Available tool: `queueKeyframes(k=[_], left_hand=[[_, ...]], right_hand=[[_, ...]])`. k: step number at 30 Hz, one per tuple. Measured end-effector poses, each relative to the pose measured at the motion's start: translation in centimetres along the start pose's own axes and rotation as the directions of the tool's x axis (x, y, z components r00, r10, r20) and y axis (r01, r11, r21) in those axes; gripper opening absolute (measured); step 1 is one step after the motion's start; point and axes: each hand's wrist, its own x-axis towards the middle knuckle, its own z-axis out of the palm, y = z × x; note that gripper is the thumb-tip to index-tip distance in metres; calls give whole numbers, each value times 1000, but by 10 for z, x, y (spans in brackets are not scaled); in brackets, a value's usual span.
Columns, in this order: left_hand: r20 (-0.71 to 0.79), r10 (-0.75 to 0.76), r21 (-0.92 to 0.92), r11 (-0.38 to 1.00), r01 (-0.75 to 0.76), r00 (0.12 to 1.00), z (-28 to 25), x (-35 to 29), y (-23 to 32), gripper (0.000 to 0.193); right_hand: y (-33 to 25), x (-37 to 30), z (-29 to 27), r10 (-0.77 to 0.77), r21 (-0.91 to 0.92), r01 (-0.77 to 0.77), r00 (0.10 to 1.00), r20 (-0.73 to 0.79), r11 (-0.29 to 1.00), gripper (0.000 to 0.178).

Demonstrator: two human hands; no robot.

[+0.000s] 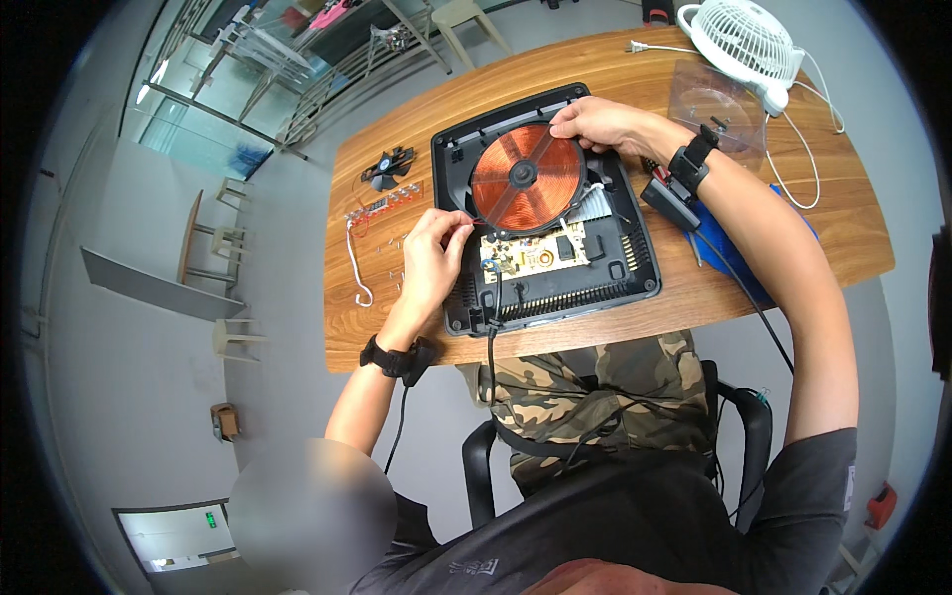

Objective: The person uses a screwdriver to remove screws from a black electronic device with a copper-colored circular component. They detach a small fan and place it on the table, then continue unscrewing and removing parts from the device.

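An opened induction cooker's black housing (635,248) lies on the table before me. Its round copper induction coil (506,198) has dark radial bars and a black hub. At the coil's lower left rim, my left hand (431,256) is closed in a pinch, a thin red wire beside the fingertips. My right hand (607,124) reaches across from the right and grips the coil's upper right rim between thumb and fingers. Nearer me in the housing sits a tan circuit board (526,260), next to a silver heat sink (593,205). The coil's underside is hidden.
Left of the housing lie a small black fan (389,167), a strip with red wires (382,205), a white cable (354,263) and several loose screws. At the right are a clear plastic tray (709,104), a blue mat (739,248) and a white fan (744,45).
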Motion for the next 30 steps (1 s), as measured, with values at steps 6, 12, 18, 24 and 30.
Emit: queueKeyframes(k=[6,12,18,24,30], left_hand=[[-75,-11,-88,996,5,997,4,19,4,8],[-71,-15,-37,999,12,997,8,37,-7,12],[-60,9,34,999,-7,998,10,43,-26,11],[-37,91,126,988,-86,995,4,35,-25,11],[-43,96,99,991,-91,995,3,30,-27,13]], right_hand=[[-4,-10,-8,26,144,-21,999,-39,989,16],[6,-4,-13,55,173,-41,996,-75,984,11],[0,-9,-8,69,144,-60,996,-55,988,20],[7,-3,-8,39,-26,-39,999,-4,999,22],[6,-3,-8,45,-77,-43,999,26,996,29]])
